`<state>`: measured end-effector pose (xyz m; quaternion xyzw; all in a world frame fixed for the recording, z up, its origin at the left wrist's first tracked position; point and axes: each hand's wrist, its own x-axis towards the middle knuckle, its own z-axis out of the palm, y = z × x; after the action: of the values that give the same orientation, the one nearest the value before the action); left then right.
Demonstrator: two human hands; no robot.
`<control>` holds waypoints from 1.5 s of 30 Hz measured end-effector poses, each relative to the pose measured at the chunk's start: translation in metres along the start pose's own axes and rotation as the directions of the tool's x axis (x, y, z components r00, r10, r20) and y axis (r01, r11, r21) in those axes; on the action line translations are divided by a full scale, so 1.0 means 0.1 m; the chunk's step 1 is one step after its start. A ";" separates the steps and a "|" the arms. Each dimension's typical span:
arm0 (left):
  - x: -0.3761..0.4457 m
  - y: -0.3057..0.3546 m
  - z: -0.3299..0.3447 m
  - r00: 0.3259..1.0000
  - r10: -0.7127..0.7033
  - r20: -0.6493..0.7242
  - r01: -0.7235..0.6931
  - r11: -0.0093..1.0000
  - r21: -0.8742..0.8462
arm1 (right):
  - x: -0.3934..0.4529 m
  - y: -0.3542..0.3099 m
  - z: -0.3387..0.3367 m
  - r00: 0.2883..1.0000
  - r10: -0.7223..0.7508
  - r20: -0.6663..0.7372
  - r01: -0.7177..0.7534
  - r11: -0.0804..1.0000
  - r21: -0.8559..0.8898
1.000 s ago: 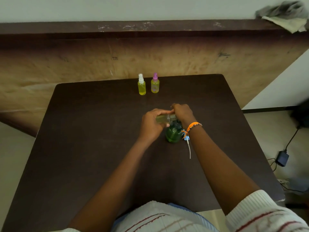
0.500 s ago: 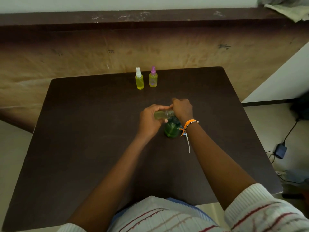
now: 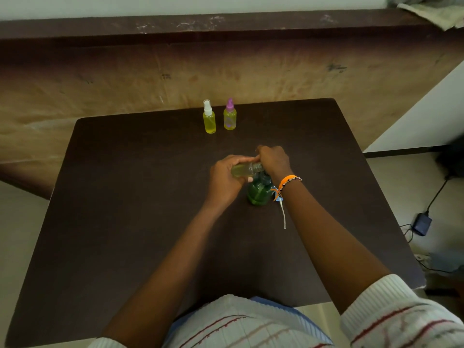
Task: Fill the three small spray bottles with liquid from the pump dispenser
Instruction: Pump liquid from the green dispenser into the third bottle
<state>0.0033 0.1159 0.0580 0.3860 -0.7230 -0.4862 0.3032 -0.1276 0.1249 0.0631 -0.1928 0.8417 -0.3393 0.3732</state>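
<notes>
A green pump dispenser (image 3: 259,193) stands in the middle of the dark table (image 3: 125,222). My left hand (image 3: 224,180) grips a small uncapped spray bottle (image 3: 244,170), held on its side with its threaded neck at the dispenser's top. My right hand (image 3: 272,160) is curled over the pump head, which is hidden under it. Two capped spray bottles with yellow liquid stand at the table's far edge: one with a white cap (image 3: 209,118), one with a purple cap (image 3: 229,115).
A brown wooden wall panel (image 3: 125,79) rises behind the table. On the floor to the right lie a black adapter with cable (image 3: 422,223) and a white board edge. Cloths (image 3: 431,8) lie on the ledge at the top right.
The hands, held bottle and dispenser keep the same grip and place. Only the camera has tilted, shifting the scene slightly up in the frame.
</notes>
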 end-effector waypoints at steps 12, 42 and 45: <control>-0.02 -0.06 0.03 1.000 -0.016 -0.011 0.015 1.000 -0.026 | -0.06 0.01 0.05 1.000 -0.012 -0.018 0.012 1.000 0.000; 0.00 -0.05 0.01 0.999 -0.044 -0.015 0.043 0.997 -0.065 | 0.03 0.00 0.07 0.997 0.044 0.065 -0.039 0.995 -0.088; 0.00 -0.05 0.00 0.999 -0.039 -0.017 0.037 0.996 -0.075 | 0.06 -0.01 0.06 0.991 0.060 0.121 -0.046 0.992 -0.115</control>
<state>0.0045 0.1154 0.0534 0.3925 -0.6939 -0.5151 0.3147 -0.1266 0.1181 0.0578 -0.2117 0.8392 -0.2690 0.4226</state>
